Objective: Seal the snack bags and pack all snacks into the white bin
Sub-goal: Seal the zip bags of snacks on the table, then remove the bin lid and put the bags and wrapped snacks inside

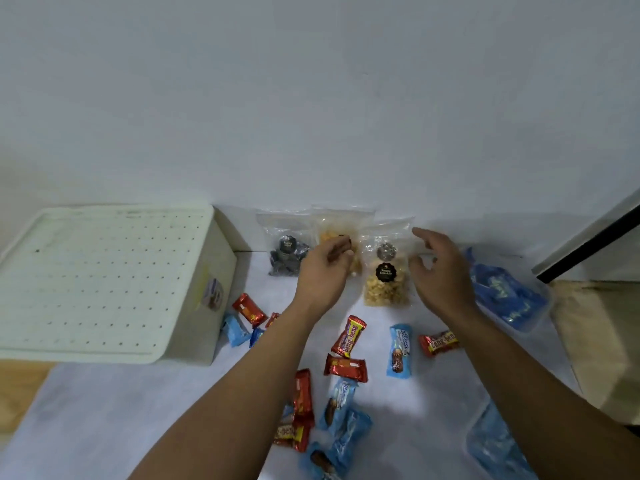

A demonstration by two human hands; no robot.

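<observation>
While a white-covered bench meets a pale wall, three clear snack bags lean there beside the lidded white bin. Left hand reaches the middle bag, right hand hovers beside the nearest; both hands' fingers are loosely spread, grasping nothing.

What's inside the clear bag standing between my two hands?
The clear bag holds pale yellow crunchy snack pieces piled in its lower half, behind a round black label. The label's wording is too blurred to read.

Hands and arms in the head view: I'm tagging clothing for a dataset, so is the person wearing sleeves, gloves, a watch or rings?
Nothing worn shows. The left hand and right hand are bare, without gloves, and both forearms are bare to the bottom edge of the picture, with no sleeve, watch or bracelet. No ring shows on the fingers, though they are slightly blurred.
</observation>
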